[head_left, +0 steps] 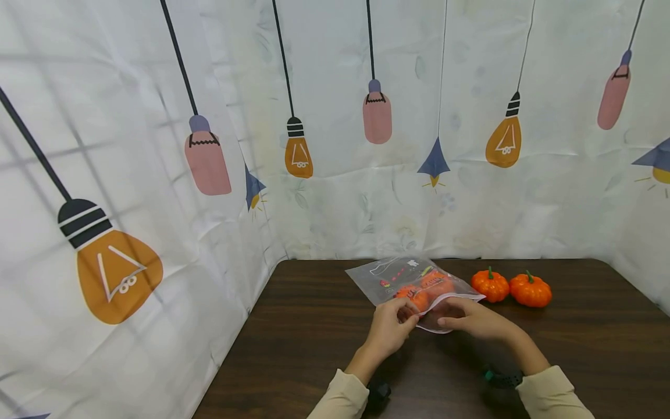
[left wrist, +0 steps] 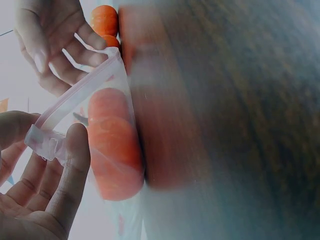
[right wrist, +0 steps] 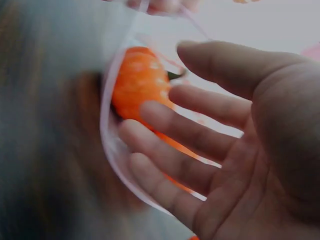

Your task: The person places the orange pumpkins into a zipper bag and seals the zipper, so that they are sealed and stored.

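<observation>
A clear zip bag with printed marks lies on the table, its mouth turned toward me and spread apart. Two small orange pumpkins are inside it, seen through the plastic. My left hand pinches one end of the bag's rim between thumb and fingers, by the zip slider in the left wrist view. At the mouth's other side is my right hand, holding nothing. In the right wrist view its fingers are extended and spread at the opening, in front of a pumpkin with a green stem.
Two more orange pumpkins, a left one and a right one, sit side by side right of the bag. The dark wooden table ends at a white curtain printed with lamps, behind and to the left.
</observation>
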Tool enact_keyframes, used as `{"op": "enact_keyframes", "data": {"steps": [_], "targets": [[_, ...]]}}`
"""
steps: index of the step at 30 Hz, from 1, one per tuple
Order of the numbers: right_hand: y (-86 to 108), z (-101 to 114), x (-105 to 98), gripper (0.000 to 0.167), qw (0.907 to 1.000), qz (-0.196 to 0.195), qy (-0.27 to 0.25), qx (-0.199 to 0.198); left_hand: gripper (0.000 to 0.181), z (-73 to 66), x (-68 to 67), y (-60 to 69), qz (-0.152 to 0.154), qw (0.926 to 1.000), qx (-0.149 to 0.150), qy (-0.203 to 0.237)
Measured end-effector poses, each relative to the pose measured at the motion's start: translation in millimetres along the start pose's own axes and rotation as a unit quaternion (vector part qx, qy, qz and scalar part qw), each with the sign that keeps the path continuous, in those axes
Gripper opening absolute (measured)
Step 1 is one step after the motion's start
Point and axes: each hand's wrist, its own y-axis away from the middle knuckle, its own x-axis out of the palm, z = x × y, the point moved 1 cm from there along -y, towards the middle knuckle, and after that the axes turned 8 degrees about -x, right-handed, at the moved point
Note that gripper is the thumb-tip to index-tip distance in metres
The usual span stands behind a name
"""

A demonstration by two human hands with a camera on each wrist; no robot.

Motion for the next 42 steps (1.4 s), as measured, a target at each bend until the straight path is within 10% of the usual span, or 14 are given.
{"op": "enact_keyframes", "data": {"steps": [8, 17, 24, 31, 42], "targets": [[18.0, 3.5, -26.3, 0.035, 0.9988, -0.014, -0.045, 0.014, 0.003, 1.2, -0.1, -0.1, -0.003, 0.9999, 0.009, -0.005], [37.4, -6.6, -50.9, 0.039, 0.9874, -0.155, -0.006, 0.033, 0.002, 1.5, -0.4, 0.2, -0.002, 1.0, 0.008, -0.001], [52.6, -21.8, -64.7, 0.047, 0.959, -0.259, 0.089, 0.071, 0.006, 0.5, -0.8, 1.5, -0.001, 1.0, 0.002, -0.003], [66.6, -40.9, -69.2, 0.051, 0.911, -0.388, 0.102, 0.096, 0.002, 2.3, -0.9, 0.3, -0.006, 0.9997, 0.013, -0.018], [88.1, -60.4, -81.3, 0.066, 0.8817, -0.433, 0.091, 0.165, 0.002, 1.5, -0.6, 0.2, -0.016, 0.9988, 0.022, -0.042]]}}
